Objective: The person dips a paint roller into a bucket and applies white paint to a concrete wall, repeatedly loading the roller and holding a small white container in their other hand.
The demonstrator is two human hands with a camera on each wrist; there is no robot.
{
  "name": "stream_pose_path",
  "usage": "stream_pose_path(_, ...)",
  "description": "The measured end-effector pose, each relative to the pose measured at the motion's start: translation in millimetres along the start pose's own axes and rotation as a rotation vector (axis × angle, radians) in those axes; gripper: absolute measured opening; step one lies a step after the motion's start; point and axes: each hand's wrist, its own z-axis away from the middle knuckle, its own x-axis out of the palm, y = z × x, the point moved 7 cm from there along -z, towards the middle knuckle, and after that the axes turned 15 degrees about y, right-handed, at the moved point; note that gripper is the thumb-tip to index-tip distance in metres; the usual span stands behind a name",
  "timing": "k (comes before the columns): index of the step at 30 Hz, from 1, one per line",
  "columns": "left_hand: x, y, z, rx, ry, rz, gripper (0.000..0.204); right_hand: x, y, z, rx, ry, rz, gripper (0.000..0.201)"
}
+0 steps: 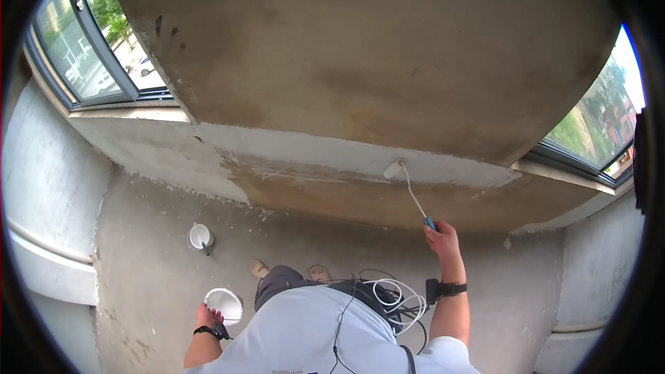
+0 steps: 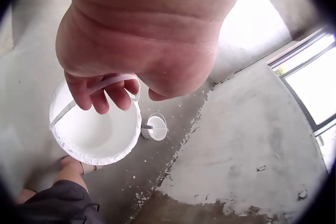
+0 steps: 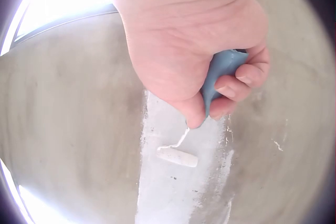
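Note:
My right hand (image 1: 443,241) grips the blue handle (image 3: 224,71) of a paint roller, fingers wrapped round it. The white roller sleeve (image 3: 177,157) lies at a white painted band (image 1: 312,147) that runs across the brown-grey wall. In the left wrist view, the curled fingers of my left hand (image 2: 136,61) hold the thin bail handle (image 2: 79,103) of a large white bucket (image 2: 118,153). White paint coats its rim and inside. The head view shows that bucket (image 1: 239,301) hanging low on my left side.
A smaller white bucket (image 1: 201,237) with a dark-handled tool in it stands on the grey floor (image 1: 159,215). Windows stand at left (image 1: 97,48) and right (image 1: 596,125). White cables (image 1: 402,298) hang at my waist. Paint specks dot the floor near the wall.

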Motion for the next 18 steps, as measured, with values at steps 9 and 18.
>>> stream_pose_path(9,-26,-20,4,-0.068,-0.002,0.02,0.027,49,-2,-7,-0.005,-0.101,0.051,0.021)
stream_pose_path(18,-74,-44,14,-0.121,0.08,0.082,0.027,144,-24,-25,-0.268,-0.242,0.28,0.026)
